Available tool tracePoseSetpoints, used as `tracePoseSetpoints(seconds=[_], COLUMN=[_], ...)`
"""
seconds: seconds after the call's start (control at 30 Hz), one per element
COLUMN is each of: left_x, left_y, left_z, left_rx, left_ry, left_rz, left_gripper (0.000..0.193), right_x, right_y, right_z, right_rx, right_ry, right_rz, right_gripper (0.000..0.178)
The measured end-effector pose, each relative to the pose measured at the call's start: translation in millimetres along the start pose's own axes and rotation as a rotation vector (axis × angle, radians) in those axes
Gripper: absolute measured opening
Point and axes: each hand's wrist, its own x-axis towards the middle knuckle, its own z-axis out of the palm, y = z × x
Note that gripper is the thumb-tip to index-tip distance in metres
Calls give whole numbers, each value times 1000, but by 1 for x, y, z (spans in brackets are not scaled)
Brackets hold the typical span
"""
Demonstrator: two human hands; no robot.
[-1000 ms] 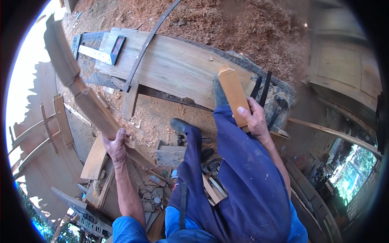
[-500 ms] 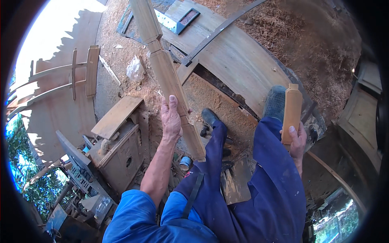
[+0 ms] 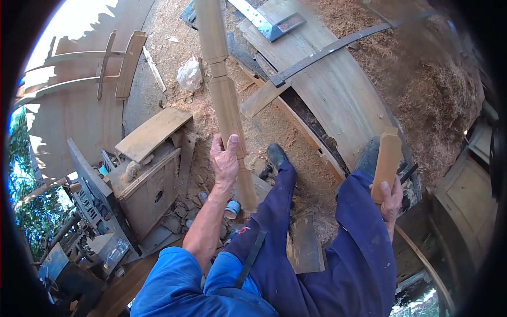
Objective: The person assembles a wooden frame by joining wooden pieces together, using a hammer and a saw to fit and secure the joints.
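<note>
My left hand (image 3: 226, 162) is closed round a long wooden post (image 3: 224, 100) with notches cut across it. The post stretches from the top edge down to my left thigh. At the right, beside my knee, my right hand (image 3: 390, 203) grips a short flat wooden piece (image 3: 388, 162), its far end stepped into a narrow tab. That piece stands above my right shoe, partly covering it. Fingers of both hands are partly hidden behind the wood.
A wooden workbench (image 3: 338, 87) crosses the far side, with a dark metal bar (image 3: 332, 52) over it. Wood shavings (image 3: 422, 90) heap beyond. At left stand a wooden box (image 3: 153, 190) with a loose board (image 3: 154, 134) on top. A small blue can (image 3: 232, 209) sits near my left leg.
The view has shifted, so the bench and floor appear further right. The post stands more upright, and the short piece in my right hand now tilts to the right. Both grips stay the same.
</note>
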Motion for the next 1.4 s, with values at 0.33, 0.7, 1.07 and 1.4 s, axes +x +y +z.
tracePoseSetpoints(seconds=[0.33, 0.7, 1.07, 1.4], left_x=[27, 60, 74, 43], left_y=[45, 76, 76, 31], left_z=[0, 69, 90, 71], left_rx=[855, 1171, 1140, 916], left_ry=[-604, -947, -1221, -1197], left_rz=[335, 737, 450, -114], left_gripper=[55, 50, 58, 58], right_x=[4, -23, -19, -24], right_y=[-39, -57, -73, -66], right_z=[-2, -61, -53, -56], right_rx=[86, -378, -522, -399], right_ry=[18, 127, 47, 77], right_rz=[-124, -242, -272, -179], right_gripper=[50, 58, 53, 55])
